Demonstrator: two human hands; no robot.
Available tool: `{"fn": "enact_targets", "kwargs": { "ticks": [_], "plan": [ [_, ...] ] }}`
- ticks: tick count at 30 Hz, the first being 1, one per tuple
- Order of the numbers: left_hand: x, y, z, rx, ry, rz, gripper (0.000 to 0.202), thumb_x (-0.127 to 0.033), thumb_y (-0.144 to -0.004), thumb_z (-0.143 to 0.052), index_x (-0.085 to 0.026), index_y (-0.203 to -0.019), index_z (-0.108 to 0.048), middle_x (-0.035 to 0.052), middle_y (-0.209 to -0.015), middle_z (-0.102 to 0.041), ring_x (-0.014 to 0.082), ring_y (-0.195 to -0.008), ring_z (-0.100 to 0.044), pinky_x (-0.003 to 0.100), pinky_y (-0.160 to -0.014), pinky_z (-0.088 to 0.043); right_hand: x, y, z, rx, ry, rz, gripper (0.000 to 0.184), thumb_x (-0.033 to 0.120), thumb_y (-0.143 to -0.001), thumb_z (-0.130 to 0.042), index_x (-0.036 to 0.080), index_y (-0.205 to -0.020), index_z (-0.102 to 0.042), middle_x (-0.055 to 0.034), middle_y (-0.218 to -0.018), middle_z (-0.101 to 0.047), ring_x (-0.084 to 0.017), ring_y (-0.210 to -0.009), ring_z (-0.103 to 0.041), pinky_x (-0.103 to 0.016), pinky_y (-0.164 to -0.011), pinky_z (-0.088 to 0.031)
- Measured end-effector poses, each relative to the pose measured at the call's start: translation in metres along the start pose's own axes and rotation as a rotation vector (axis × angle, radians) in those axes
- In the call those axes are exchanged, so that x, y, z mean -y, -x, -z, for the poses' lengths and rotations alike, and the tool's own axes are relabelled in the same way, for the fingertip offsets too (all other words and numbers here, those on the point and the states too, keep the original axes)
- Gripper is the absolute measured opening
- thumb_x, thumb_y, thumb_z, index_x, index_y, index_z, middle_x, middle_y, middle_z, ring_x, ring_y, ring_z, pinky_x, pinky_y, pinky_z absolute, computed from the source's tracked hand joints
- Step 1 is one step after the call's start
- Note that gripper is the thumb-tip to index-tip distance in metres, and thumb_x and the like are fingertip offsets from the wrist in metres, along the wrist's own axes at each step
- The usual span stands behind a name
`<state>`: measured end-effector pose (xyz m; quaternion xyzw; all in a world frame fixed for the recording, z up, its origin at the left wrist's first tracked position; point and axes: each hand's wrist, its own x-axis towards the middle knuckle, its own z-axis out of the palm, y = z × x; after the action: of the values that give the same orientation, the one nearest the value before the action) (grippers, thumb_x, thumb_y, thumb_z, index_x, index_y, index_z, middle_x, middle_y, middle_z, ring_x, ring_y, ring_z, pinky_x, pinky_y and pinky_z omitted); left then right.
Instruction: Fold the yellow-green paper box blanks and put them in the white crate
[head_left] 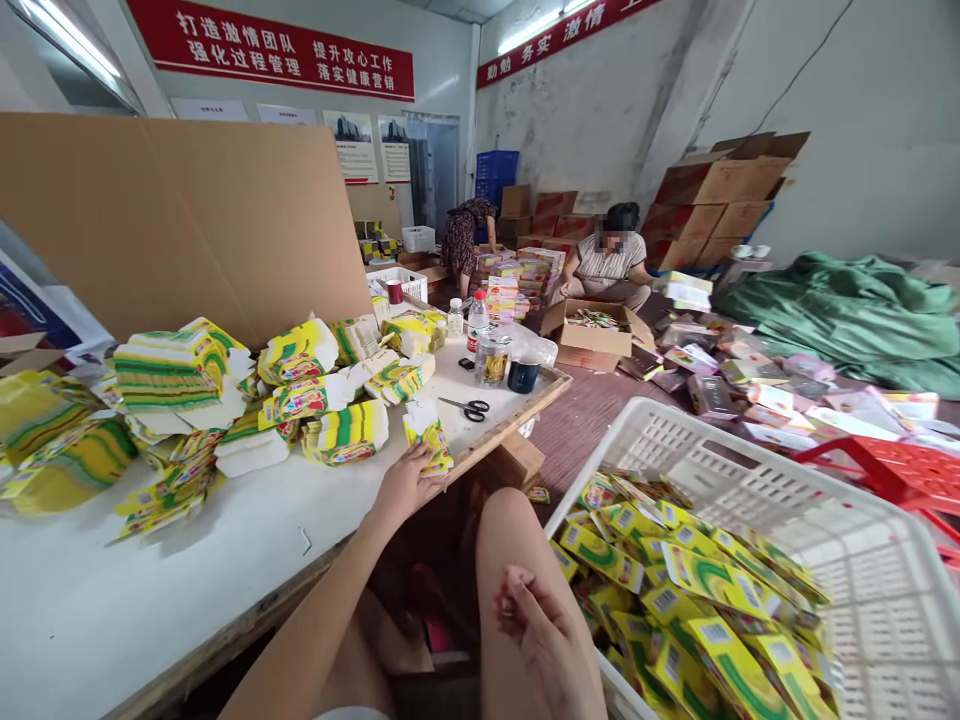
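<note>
My left hand (409, 482) is at the table's front edge, its fingers closed over the near end of a few flat yellow-and-green printed cartons (426, 430). My right hand (534, 625) hovers by my right thigh with fingers curled in and nothing visible in them. Bundles of the same flat cartons (176, 370) lie heaped along the white table (300, 600) to the left. On my right, a white plastic basket (885, 600) holds many folded yellow cartons (675, 600), lying loosely on one another.
Black scissors (474, 410), a dark mug (523, 374), a glass jar (492, 360) and a water bottle (478, 315) stand or lie near the table's right edge. A large cardboard sheet (180, 220) leans behind the bundles. Two people (611, 260) work farther back among boxes.
</note>
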<state>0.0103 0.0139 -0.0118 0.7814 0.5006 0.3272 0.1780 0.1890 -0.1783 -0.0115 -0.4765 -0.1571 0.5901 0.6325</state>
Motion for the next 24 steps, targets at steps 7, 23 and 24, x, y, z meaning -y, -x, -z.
{"fn": "enact_targets", "kwargs": {
  "ticks": [7,23,24],
  "plan": [
    [-0.041,0.066,0.012,-0.059,0.093,-0.157,0.044,-0.011,-0.098,-0.037,-0.021,-0.133,-0.063,0.0081,-0.142,-0.062,0.0246,-0.139,-0.049,0.047,-0.120,-0.037,0.008,0.001,-0.020,0.057,0.055,0.049,0.051,0.067,-0.072,-0.074,0.019,-0.091,-0.077,-0.0098,-0.080,-0.076,-0.023,-0.063,-0.068,-0.032,-0.052,-0.052],
    [-0.099,0.136,0.024,0.253,1.442,0.525,0.063,-0.065,-0.079,-0.067,-0.021,-0.124,-0.071,0.0159,-0.130,-0.069,0.0384,-0.122,-0.063,0.051,-0.102,-0.052,-0.008,0.022,-0.024,0.238,0.087,0.030,0.033,0.045,-0.073,-0.084,0.020,-0.089,-0.070,-0.0049,-0.081,-0.075,-0.019,-0.069,-0.065,-0.030,-0.065,-0.052],
    [-0.100,0.136,0.024,0.259,1.454,0.523,0.060,-0.063,-0.078,-0.070,-0.021,-0.121,-0.072,0.0159,-0.127,-0.071,0.0377,-0.119,-0.065,0.050,-0.100,-0.053,-0.007,0.023,-0.024,0.238,0.096,0.042,0.032,0.044,-0.072,-0.085,0.020,-0.088,-0.071,-0.0052,-0.083,-0.075,-0.020,-0.073,-0.066,-0.031,-0.069,-0.052]
  ]
}}
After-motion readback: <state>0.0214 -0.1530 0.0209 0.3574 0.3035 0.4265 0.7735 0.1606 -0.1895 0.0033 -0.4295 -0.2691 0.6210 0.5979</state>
